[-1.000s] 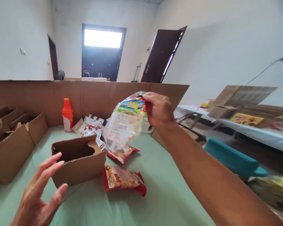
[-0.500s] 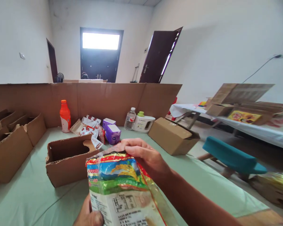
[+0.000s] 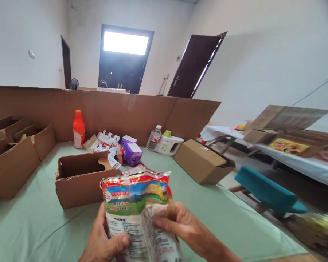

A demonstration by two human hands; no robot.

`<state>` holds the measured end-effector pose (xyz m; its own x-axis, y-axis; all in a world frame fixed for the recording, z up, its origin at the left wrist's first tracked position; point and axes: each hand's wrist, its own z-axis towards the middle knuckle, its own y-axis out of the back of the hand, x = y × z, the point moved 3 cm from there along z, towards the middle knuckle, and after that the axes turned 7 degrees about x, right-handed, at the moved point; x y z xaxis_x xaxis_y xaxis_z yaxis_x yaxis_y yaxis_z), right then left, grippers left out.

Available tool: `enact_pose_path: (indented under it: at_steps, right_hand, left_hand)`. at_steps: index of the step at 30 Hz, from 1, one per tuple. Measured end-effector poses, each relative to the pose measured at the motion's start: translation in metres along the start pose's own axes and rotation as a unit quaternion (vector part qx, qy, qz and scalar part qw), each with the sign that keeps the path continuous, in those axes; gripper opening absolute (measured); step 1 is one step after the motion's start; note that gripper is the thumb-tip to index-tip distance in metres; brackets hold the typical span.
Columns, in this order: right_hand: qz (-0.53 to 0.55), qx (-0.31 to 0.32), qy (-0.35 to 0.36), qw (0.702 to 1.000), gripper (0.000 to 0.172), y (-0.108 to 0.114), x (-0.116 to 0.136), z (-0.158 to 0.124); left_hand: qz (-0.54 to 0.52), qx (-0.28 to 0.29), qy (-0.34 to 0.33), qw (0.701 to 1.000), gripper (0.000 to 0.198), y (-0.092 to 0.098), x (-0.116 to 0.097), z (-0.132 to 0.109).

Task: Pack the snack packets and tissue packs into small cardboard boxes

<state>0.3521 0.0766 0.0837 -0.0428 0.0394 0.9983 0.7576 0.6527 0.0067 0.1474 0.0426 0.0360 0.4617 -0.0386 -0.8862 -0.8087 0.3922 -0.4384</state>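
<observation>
A printed plastic food bag (image 3: 128, 214), with a red top edge, a blue and green landscape and a white text panel, is held up in front of me. My left hand (image 3: 106, 234) grips its left side, thumb across the front. On the right side my right hand (image 3: 177, 222) pinches the bag, and the plastic creases inward there. Just beyond the bag stands an open cardboard box (image 3: 84, 193), dark inside. Part of a flat red and white packet (image 3: 138, 169) shows behind the bag's top edge.
Behind are an orange bottle (image 3: 78, 131), crumpled snack packets (image 3: 109, 143), purple tissue packs (image 3: 132, 153), a clear bottle (image 3: 154, 139) and a white jug (image 3: 168, 143). A closed carton (image 3: 202, 162) sits right, open cartons (image 3: 13, 165) left. A cardboard wall (image 3: 120, 109) borders the table.
My right hand has moved from the bag's top edge down to its right side. The bag is now creased down the middle, and the packet behind it has come into view. The view has tilted slightly.
</observation>
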Motion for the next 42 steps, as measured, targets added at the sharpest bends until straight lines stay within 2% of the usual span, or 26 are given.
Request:
enact_pose_path:
  at_steps: [3,5,7,9,11,13,15,17,19,21,23,24,26,29,31,34,38,42]
  right_hand:
    - [-0.064,-0.097,0.023,0.993,0.036,0.019,0.011,-0.001]
    - [-0.074,-0.169,0.086,0.979,0.025,0.034,0.026,0.0]
    - [-0.055,-0.245,0.183,0.95,0.015,0.047,0.046,0.004]
    - [-0.029,-0.299,0.278,0.912,0.01,0.053,0.066,0.015]
    - [-0.01,-0.311,0.331,0.891,0.009,0.051,0.084,0.035]
    - [-0.002,-0.289,0.345,0.893,0.01,0.042,0.097,0.063]
    - [-0.009,-0.244,0.337,0.909,0.019,0.027,0.106,0.098]
    - [-0.03,-0.179,0.324,0.929,0.029,0.01,0.111,0.131]
    - [-0.071,-0.096,0.299,0.947,0.035,-0.005,0.113,0.159]
    - [-0.146,-0.028,0.259,0.954,0.036,-0.014,0.115,0.174]
    - [-0.264,0.009,0.216,0.94,0.032,-0.018,0.122,0.175]
    - [-0.333,0.019,0.2,0.921,0.029,-0.018,0.128,0.171]
    - [-0.466,0.028,0.18,0.866,0.026,-0.02,0.144,0.161]
    - [-0.597,0.029,0.139,0.789,0.022,-0.025,0.163,0.152]
    - [-0.634,0.05,0.09,0.767,0.022,-0.028,0.164,0.157]
    - [-0.653,0.099,0.031,0.751,0.021,-0.036,0.154,0.174]
    - [-0.672,0.131,0.015,0.729,0.021,-0.052,0.149,0.195]
    - [-0.627,0.16,0.025,0.762,0.02,-0.056,0.141,0.21]
  left_hand:
    - [0.124,-0.03,-0.08,0.989,0.094,0.012,-0.011,-0.009]
    - [0.285,-0.083,-0.134,0.945,0.083,0.027,-0.028,-0.018]
    - [0.443,-0.141,-0.198,0.863,0.071,0.042,-0.052,-0.026]
    - [0.568,-0.182,-0.274,0.755,0.066,0.052,-0.079,-0.031]
    - [0.657,-0.194,-0.318,0.656,0.067,0.061,-0.103,-0.03]
    - [0.723,-0.178,-0.315,0.588,0.063,0.069,-0.119,-0.024]
    - [0.771,-0.151,-0.291,0.546,0.053,0.078,-0.126,-0.018]
    - [0.802,-0.129,-0.271,0.516,0.044,0.084,-0.128,-0.013]
    - [0.819,-0.129,-0.26,0.494,0.036,0.089,-0.129,-0.011]
    - [0.831,-0.142,-0.249,0.476,0.028,0.091,-0.129,-0.011]
    - [0.84,-0.149,-0.237,0.465,0.022,0.092,-0.128,-0.01]
    - [0.843,-0.148,-0.23,0.463,0.022,0.093,-0.128,-0.009]
    - [0.845,-0.14,-0.219,0.468,0.023,0.094,-0.127,-0.007]
    - [0.847,-0.131,-0.214,0.468,0.024,0.097,-0.126,-0.005]
    - [0.847,-0.13,-0.214,0.469,0.023,0.097,-0.125,-0.003]
    - [0.84,-0.125,-0.222,0.479,0.024,0.094,-0.124,-0.002]
    - [0.844,-0.119,-0.239,0.465,0.023,0.089,-0.125,-0.003]
    - [0.837,-0.125,-0.256,0.467,0.019,0.093,-0.126,-0.009]
